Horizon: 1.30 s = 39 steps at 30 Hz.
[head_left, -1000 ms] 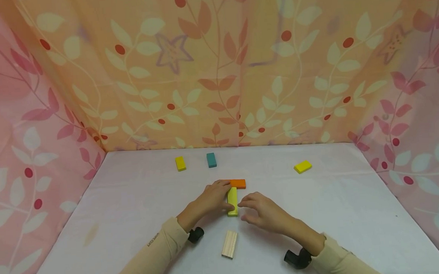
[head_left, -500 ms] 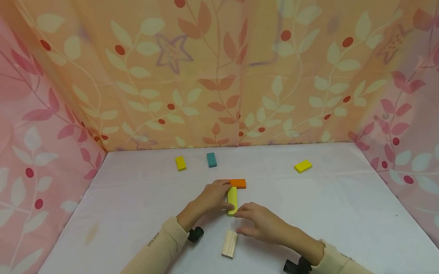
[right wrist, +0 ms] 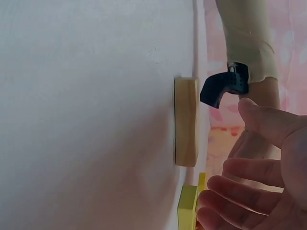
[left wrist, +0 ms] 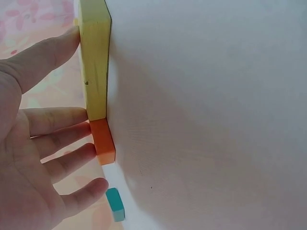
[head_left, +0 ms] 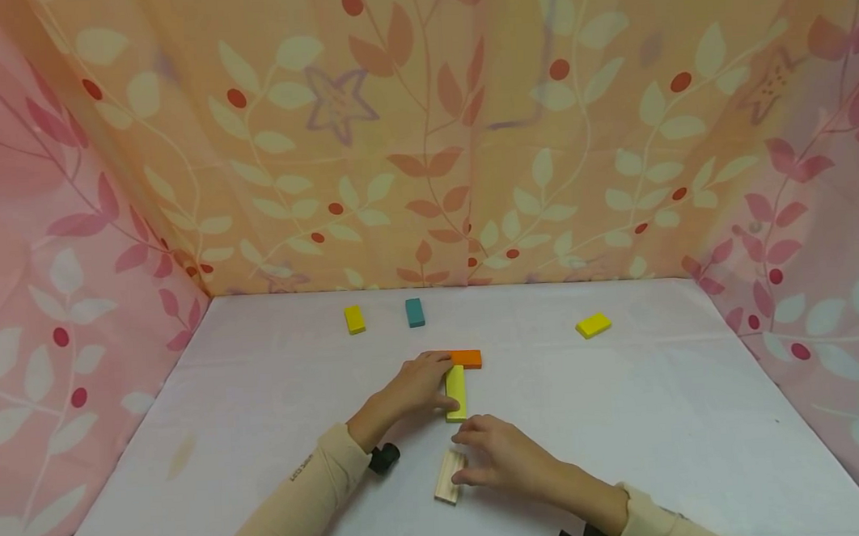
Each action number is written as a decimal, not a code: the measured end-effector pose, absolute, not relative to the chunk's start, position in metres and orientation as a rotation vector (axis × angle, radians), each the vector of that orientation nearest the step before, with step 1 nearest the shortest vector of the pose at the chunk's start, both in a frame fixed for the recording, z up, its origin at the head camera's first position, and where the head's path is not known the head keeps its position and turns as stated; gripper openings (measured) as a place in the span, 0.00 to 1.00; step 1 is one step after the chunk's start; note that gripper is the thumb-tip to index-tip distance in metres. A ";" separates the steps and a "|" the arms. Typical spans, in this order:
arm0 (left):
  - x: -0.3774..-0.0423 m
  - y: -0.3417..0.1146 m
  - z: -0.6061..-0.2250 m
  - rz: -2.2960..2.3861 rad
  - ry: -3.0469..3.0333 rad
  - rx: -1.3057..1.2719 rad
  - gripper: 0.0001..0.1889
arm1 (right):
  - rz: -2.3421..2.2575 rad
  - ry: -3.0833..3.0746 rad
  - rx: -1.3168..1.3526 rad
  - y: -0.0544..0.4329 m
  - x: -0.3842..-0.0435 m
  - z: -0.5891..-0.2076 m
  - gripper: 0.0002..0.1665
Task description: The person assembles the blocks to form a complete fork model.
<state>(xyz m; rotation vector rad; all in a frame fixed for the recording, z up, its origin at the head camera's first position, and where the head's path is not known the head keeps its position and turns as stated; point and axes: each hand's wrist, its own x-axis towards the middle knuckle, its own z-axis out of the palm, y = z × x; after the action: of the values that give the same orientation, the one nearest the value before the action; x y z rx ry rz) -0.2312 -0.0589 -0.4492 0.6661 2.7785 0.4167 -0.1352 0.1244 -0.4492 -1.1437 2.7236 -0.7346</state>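
Note:
A long yellow-green wooden block [head_left: 455, 388] lies in the middle of the white surface, its far end against an orange block [head_left: 467, 359]. My left hand [head_left: 412, 386] rests on these two from the left. Its thumb and fingertips touch the blocks' faces with straight fingers, as the left wrist view shows. Closer to me lies a plain wood-coloured block [head_left: 448, 487], slightly slanted. My right hand [head_left: 511, 458] hovers over its right side, fingers spread. The right wrist view shows a gap between that hand and the plain block [right wrist: 186, 122].
Toward the back lie a yellow block [head_left: 355, 320] and a teal block [head_left: 415, 312]. Another yellow block [head_left: 594, 325] lies at the back right. Patterned cloth [head_left: 459, 137] walls the surface behind and on both sides.
My right hand has come back toward me, from beside the yellow-green block to above the plain wooden block. The left hand has stayed in place.

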 end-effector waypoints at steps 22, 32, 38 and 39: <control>-0.232 -0.057 -0.448 0.419 2.766 0.628 0.39 | -0.575 2.709 -1.199 0.113 -0.128 -0.456 0.27; -0.231 -0.058 -0.449 0.430 2.767 0.637 0.39 | -0.548 2.729 -1.246 0.113 -0.126 -0.460 0.32; -0.232 -0.058 -0.450 0.416 2.764 0.637 0.39 | -0.553 2.732 -1.231 0.112 -0.125 -0.460 0.31; -0.232 -0.058 -0.450 0.414 2.763 0.638 0.39 | -0.558 2.730 -1.228 0.112 -0.125 -0.460 0.30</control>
<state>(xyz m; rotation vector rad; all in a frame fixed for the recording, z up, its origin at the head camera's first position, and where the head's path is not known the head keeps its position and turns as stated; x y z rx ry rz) -0.2323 -0.0576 -0.4497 0.6377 2.7634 0.4138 -0.1251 0.1115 -0.4597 -1.2276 2.7296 -0.5580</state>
